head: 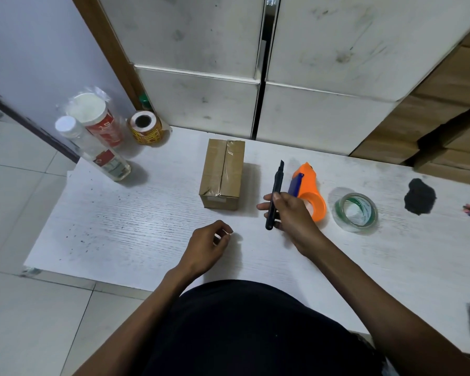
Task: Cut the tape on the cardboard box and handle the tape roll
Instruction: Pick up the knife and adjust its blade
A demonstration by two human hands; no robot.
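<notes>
A small brown cardboard box (223, 173) stands on the white table (125, 213), with clear tape along its top seam. My right hand (288, 213) grips a black utility knife (275, 194) just right of the box, its blade pointing away from me. My left hand (210, 244) hovers in front of the box with fingers curled and nothing in it. A clear tape roll (355, 212) lies flat on the table to the right. An orange tape dispenser (308, 189) lies between my right hand and the roll.
At the back left stand a clear bottle (92, 149), a wrapped stack of cups (98, 119) and a yellow label roll (145, 127). A black patch (419, 196) marks the table at the right. White cabinet doors (201, 63) rise behind the table.
</notes>
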